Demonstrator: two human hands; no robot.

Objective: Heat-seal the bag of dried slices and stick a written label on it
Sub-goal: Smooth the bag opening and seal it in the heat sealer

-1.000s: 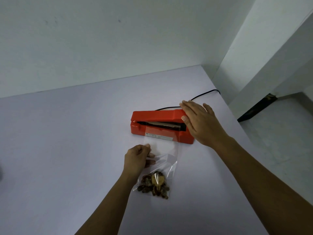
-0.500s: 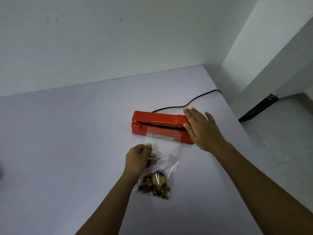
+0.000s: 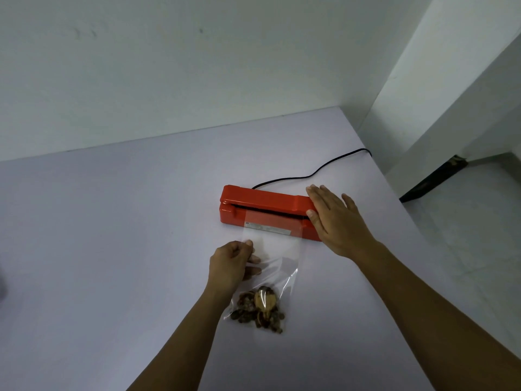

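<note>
My right hand (image 3: 335,218) lies flat, fingers straight, on the right end of the sealer (image 3: 262,200) to press its lid onto the mouth of the bag (image 3: 273,249); my left hand (image 3: 229,263) pinches the bag's left edge to hold it flat. The clear bag rests on the table (image 3: 112,249), with brown dried slices (image 3: 259,309) gathered at its near end.

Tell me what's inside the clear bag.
Dried slices piled at the near end of the bag; the rest looks empty. Its far edge is hidden in the red sealer.
</note>
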